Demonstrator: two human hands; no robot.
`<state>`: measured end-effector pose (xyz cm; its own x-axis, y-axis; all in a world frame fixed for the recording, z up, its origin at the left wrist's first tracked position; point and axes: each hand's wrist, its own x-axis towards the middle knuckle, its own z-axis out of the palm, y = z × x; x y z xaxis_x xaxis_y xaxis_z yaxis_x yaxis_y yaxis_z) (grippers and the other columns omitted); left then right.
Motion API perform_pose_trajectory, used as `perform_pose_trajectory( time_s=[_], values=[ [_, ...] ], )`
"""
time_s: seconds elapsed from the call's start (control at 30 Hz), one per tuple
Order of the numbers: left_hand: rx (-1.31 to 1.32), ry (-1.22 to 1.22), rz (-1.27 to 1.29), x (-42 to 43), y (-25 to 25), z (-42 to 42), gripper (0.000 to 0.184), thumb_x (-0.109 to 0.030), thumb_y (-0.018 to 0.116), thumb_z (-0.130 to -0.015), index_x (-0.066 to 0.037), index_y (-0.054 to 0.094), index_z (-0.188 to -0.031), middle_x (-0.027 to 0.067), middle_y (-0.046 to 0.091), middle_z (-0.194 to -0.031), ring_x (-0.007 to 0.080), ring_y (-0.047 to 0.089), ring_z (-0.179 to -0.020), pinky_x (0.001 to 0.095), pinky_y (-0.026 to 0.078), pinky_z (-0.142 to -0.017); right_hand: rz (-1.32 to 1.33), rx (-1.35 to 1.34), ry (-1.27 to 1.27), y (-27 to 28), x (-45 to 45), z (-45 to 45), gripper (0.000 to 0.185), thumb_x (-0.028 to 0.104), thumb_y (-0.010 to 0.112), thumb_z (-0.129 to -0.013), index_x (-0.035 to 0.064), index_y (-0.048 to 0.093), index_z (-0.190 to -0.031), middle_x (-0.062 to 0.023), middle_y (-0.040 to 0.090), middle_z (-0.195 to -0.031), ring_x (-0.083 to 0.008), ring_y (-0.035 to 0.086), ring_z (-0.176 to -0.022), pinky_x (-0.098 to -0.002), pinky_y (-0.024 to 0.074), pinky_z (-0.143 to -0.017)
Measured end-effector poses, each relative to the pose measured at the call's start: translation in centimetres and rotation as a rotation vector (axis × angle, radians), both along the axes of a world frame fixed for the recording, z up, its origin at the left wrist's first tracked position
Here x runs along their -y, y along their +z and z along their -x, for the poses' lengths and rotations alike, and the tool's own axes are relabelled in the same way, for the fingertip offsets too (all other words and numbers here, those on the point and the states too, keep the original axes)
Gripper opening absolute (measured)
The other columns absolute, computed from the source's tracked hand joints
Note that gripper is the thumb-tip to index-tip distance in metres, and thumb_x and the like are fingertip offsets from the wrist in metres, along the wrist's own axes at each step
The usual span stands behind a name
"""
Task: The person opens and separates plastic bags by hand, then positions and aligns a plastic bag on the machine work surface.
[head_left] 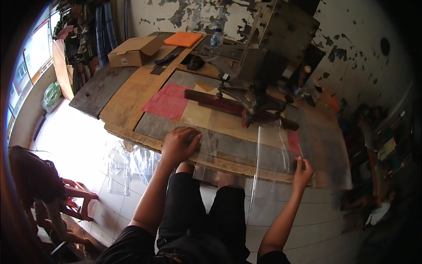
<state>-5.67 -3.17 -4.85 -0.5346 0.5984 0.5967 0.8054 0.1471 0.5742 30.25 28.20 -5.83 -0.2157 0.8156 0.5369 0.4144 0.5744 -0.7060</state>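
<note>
My left hand rests at the front edge of the worktable, its fingers curled and close together; whatever may be under them is hidden. At the right, my right hand pinches the edge of a clear plastic sheet, which hangs over the table's front edge. The sheet lies just in front of the dark red bar of a press. Beneath that bar are a pink sheet and a yellowish sheet.
The metal press stands at the table's back. A cardboard box, an orange packet and a bottle are behind. Clear plastic pieces hang at the left front. Another person's arm is beside a red stool.
</note>
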Motion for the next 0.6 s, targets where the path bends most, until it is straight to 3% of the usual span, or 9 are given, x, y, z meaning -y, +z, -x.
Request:
perform_pose_trajectory(
  time_s=[0.27,0.43,0.6],
  values=[
    [0.012,-0.016,-0.016,0.1,-0.2,0.4,0.021,-0.026,0.074,-0.096,-0.005,0.079,-0.099,0.0134,0.078,-0.101,0.0362,0.073,-0.103,0.0464,0.056,-0.095,0.113,0.084,0.069,0.5,-0.5,-0.5,0.034,0.032,0.067,-0.108,-0.0006,0.077,-0.108,-0.0103,0.080,-0.103,-0.0183,0.071,-0.101,-0.0347,0.0522,-0.092],
    [-0.003,-0.029,-0.016,0.1,-0.5,0.7,0.022,-0.027,0.074,-0.096,-0.006,0.079,-0.099,0.0138,0.078,-0.100,0.0364,0.072,-0.102,0.0467,0.056,-0.096,0.229,0.006,0.360,1.6,-0.7,0.2,0.044,0.039,0.064,-0.110,-0.0002,0.074,-0.128,-0.0085,0.077,-0.116,-0.0176,0.068,-0.113,-0.0319,0.0482,-0.102],
    [-0.012,-0.022,0.000,0.0,-0.8,0.8,0.023,-0.028,0.074,-0.096,-0.006,0.079,-0.100,0.0143,0.078,-0.101,0.0368,0.072,-0.102,0.0469,0.055,-0.098,0.388,0.120,0.372,4.2,-0.2,2.7,0.046,0.037,0.066,-0.109,-0.0029,0.071,-0.133,-0.0081,0.076,-0.116,-0.0169,0.068,-0.113,-0.0310,0.0483,-0.102]
  ],
)
